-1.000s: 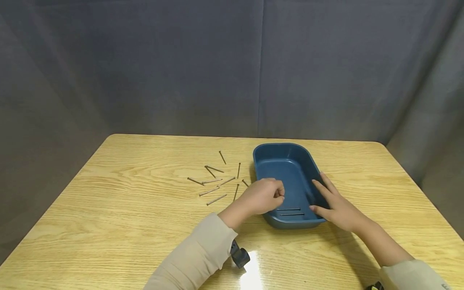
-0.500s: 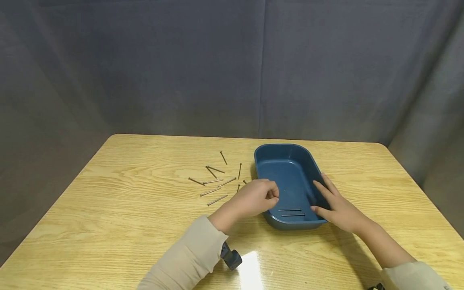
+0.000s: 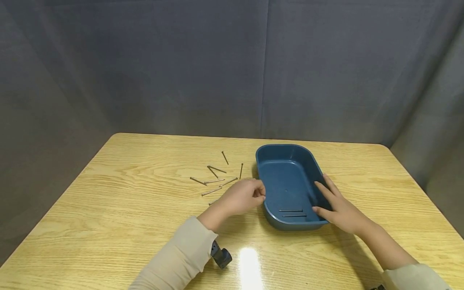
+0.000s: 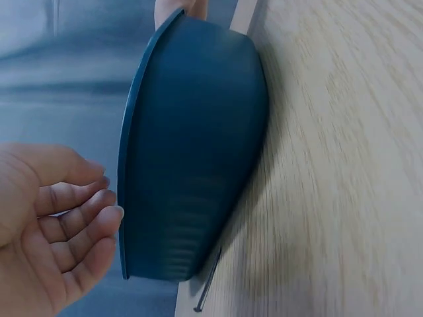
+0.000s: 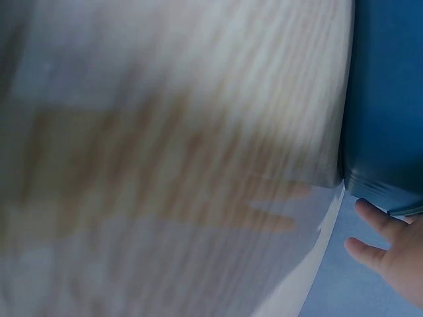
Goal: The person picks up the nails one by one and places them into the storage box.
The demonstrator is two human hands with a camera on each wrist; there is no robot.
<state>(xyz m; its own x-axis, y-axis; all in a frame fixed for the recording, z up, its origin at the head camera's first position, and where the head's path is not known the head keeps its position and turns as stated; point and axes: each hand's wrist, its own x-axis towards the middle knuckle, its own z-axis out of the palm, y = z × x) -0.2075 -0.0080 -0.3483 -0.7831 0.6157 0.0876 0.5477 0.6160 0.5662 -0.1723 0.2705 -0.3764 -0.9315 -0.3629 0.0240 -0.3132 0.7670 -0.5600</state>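
A blue rectangular tray (image 3: 286,177) stands on the table, with two nails (image 3: 294,215) lying near its front end. My left hand (image 3: 241,196) is just outside the tray's left rim, fingers loosely curled; the left wrist view shows nothing between its thumb and fingers. Left of the tray lie several loose nails (image 3: 211,192), some partly hidden behind that hand. One nail (image 4: 209,281) shows beside the tray wall in the left wrist view. My right hand (image 3: 340,211) rests on the tray's right rim with fingers spread and fairly straight, some tips reaching over the inside.
Everything sits on a light wood-grain table (image 3: 119,225). A grey curtain (image 3: 181,72) hangs behind the table's back edge. Below the left sleeve a dark wrist-camera mount (image 3: 221,257) sticks out.
My left hand has moved left, from over the tray's left side to just outside its rim, covering more of the loose nails. The right hand stays at the rim.
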